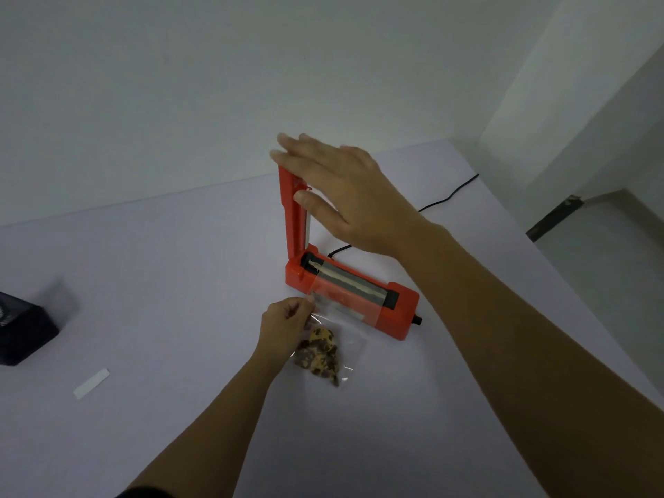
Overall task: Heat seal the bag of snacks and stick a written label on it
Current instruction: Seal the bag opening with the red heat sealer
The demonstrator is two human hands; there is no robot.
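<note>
No brand name or writing can be read anywhere; the white label strip lying on the pale bench toward the left looks blank, though it is too small to be sure. The red heat sealer sits near the middle of the bench with its lid arm raised almost upright, baring the dark sealing bar along the base; a black cord trails away behind it. The clear bag holds a clump of brown, dark-speckled snacks and lies on the bench just in front of the sealer, its open top edge laid over the sealing bar. The left hand pinches the bag's upper left corner in a closed grip. The right hand is spread flat, its grip released, fingers resting against the top of the raised arm. A dark box stands at the far left edge.
</note>
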